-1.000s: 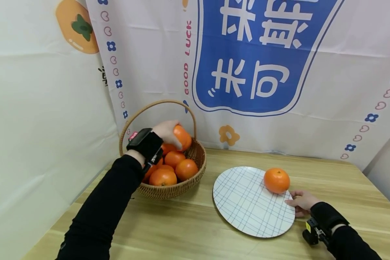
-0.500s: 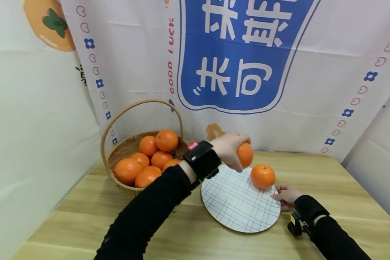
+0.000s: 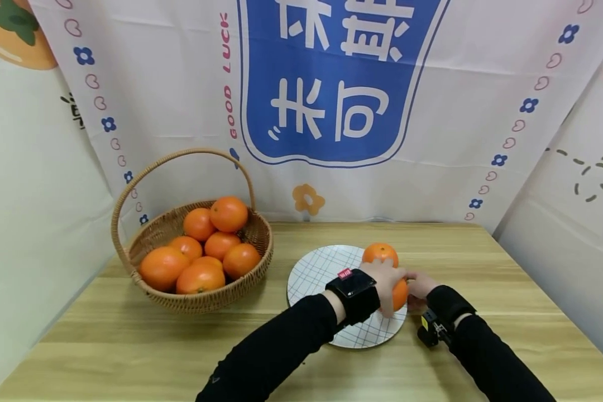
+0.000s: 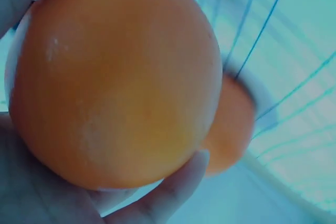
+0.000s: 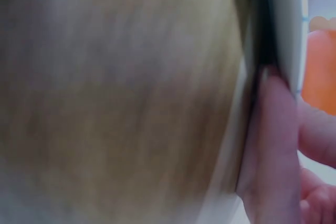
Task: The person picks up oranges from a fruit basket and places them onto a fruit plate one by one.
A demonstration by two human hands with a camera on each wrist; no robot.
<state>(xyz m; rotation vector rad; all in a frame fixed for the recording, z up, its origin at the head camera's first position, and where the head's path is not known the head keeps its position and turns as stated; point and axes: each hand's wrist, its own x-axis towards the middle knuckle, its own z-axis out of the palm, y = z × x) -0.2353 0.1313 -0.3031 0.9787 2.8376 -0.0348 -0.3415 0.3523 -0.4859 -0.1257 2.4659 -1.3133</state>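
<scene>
My left hand grips a mandarin orange over the right side of a round white plate with a blue grid. In the left wrist view the fingers curl round this mandarin orange. A second mandarin orange sits on the plate just behind the hand, and shows blurred in the left wrist view. At the plate's right edge my right hand pinches the rim. The right wrist view shows a finger under the plate's edge and the thumb above.
A wicker basket with a tall arched handle stands at the left of the wooden table, holding several mandarin oranges. Behind the table hangs a white cloth with a blue sign.
My left hand has carried a mandarin orange from the basket rightward to the plate and lowered it beside the other one. My right hand keeps its hold on the rim. The head view has turned right.
</scene>
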